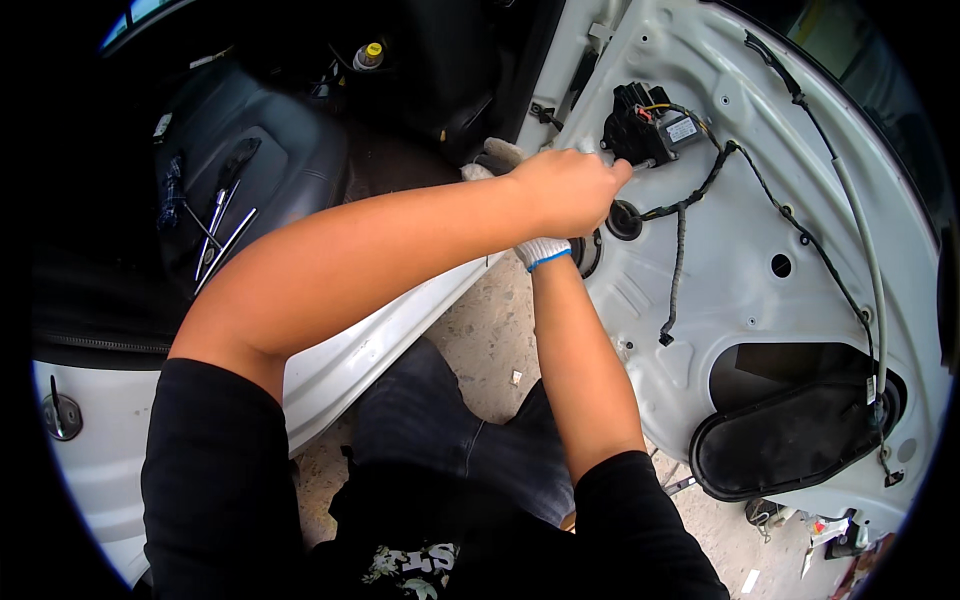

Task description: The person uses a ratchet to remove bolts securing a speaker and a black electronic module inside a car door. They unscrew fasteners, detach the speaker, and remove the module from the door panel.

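My bare left hand (576,190) is closed beside the black motor unit (634,122) on the white inner door panel (760,240); whatever it grips is hidden. My right hand (541,250), in a white knit glove with a blue cuff, lies behind the left hand and forearm, mostly hidden; pale curled glove fingertips show above the left wrist, and their grip is unclear. A black round grommet (625,220) with a taped wiring harness (708,182) sits just right of my hands, on the panel.
At left, a dark car seat (270,150) holds several metal tools (222,215); a yellow-capped bottle (368,56) stands beyond. The white door sill (372,335) runs diagonally over speckled floor (470,320). A black oval cover (760,455) lies low on the door.
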Available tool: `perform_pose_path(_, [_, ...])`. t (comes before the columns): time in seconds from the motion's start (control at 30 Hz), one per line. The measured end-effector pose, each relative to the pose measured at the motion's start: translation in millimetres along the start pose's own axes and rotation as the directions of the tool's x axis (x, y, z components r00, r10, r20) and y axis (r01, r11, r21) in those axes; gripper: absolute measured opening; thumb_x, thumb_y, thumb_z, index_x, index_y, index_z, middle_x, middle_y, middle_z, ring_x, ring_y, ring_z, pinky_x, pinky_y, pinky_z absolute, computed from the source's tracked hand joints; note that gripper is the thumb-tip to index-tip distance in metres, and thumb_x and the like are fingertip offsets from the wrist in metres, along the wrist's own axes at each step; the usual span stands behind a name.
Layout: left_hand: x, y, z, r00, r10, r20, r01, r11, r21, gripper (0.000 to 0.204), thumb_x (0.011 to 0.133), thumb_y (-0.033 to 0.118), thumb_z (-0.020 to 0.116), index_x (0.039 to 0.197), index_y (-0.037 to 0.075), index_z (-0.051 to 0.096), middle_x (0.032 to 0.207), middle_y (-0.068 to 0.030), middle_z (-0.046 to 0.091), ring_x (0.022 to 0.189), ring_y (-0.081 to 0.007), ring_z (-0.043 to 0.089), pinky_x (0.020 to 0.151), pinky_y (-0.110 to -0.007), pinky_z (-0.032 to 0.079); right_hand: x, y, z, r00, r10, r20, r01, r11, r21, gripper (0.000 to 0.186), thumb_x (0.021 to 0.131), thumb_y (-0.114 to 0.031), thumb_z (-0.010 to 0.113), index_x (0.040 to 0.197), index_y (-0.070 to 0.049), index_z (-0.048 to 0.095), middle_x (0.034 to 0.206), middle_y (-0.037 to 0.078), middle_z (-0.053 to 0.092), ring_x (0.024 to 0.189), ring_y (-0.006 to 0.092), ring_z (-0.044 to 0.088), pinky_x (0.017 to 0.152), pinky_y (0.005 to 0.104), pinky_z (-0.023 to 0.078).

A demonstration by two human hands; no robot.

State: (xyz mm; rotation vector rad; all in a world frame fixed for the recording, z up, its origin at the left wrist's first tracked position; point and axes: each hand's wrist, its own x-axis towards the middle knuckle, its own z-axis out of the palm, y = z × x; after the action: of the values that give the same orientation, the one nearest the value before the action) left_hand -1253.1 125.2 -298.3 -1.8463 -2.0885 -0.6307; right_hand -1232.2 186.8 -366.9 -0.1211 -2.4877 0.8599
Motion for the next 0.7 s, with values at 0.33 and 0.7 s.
perform_pose_path(0.33, [-5.6, -12.6, 16.5, 0.864, -0.34, 0.371, 0.446, 0.177, -0.877, 0.025, 0.09, 0.025, 0.057, 0.092, 0.001, 0.061, 0.063, -0.0036, 0.05, 0.043, -0.0104, 0.038, 0.042, -0.028, 0.032, -176.9, 75.8, -12.6, 0.974, 0.228, -0.005, -0.017, 0.093, 0.995, 0.083, 0.085, -0.055, 0.063, 0.145, -0.006, 0.033, 0.134, 0.02, 0.05, 0.119, 0.031, 0.053, 0.095, 0.0462, 0.048])
perform_pose_path(0.7, [6.7, -2.8, -12.4, 0.996, -0.028, 0.088, 0.033, 0.998, -0.053, 0.032, 0.084, 0.021, 0.061, 0.103, -0.005, 0.057, 0.077, -0.0255, 0.065, 0.077, -0.0426, 0.066, 0.068, -0.047, 0.054, -213.6, 98.5, 24.1, 0.818, 0.479, 0.317, -0.571, 0.612, 0.548, 0.053, 0.098, -0.026, 0.049, 0.14, 0.005, 0.038, 0.123, 0.019, 0.058, 0.101, 0.0212, 0.06, 0.086, 0.0347, 0.051])
